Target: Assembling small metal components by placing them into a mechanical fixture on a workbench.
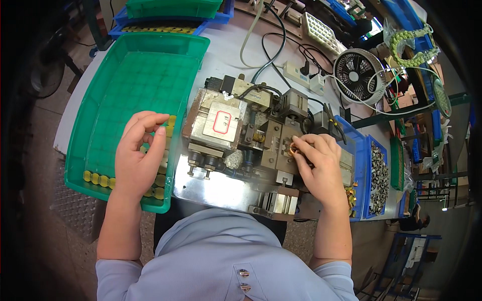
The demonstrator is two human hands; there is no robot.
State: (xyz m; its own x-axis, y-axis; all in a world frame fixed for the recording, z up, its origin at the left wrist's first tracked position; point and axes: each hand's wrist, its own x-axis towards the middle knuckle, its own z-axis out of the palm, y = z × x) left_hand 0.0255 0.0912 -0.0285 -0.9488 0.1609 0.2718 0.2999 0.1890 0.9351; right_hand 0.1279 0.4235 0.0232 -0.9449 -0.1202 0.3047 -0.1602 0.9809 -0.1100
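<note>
- The right hand (pixel 321 163) has its fingertips pinched together on a small copper coil ring (pixel 293 148), pressing it onto the metal fixture (pixel 261 145) near the worktop's front edge.
- The ring looks light, stiff and small, and its fine winding is probably easy to scrape; the outer rim seems the safest hold.
- The left hand (pixel 139 153) hovers loosely curled, fingers apart, holding nothing visible, over the green tray (pixel 125 75) at the worktop's left edge.
- Yellow round pieces (pixel 98 178) line the tray's near wall.
- Blue bins (pixel 374 175) of small parts sit at the right edge.
</note>
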